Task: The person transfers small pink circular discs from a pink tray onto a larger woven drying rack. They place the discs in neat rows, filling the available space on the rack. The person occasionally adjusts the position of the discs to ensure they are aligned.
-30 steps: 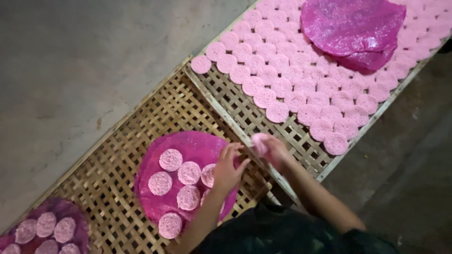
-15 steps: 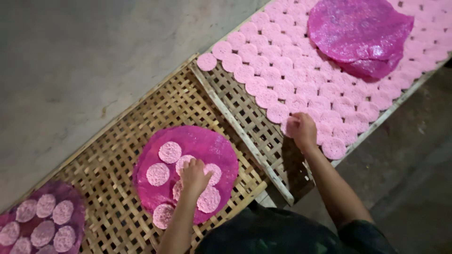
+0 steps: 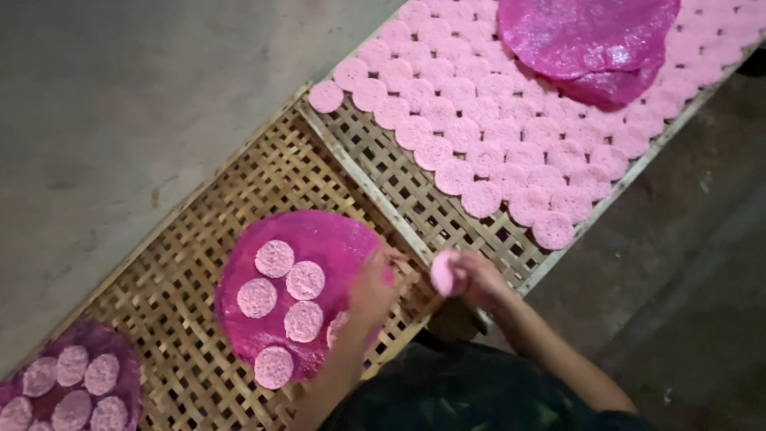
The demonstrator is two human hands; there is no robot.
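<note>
The right hand is closed around one round pale pink disc, held upright at the near edge of the woven bamboo lattice tray, just beside the tray's wooden frame. The left hand rests with fingers curled on the right edge of a round magenta plastic sheet; whether it grips anything cannot be told. Both hands are near each other, with the frame slat between them.

Five pale pink discs lie flat on the magenta sheet, with part of a sixth showing beside the left hand. The sheet lies on a second bamboo lattice tray to the left.

On the right-hand tray, many pale pink discs lie in overlapping rows toward the far right. A crumpled stack of magenta sheets sits on top of them at the far end. Another magenta sheet carrying discs lies at the near left corner. Grey concrete floor surrounds the trays.
</note>
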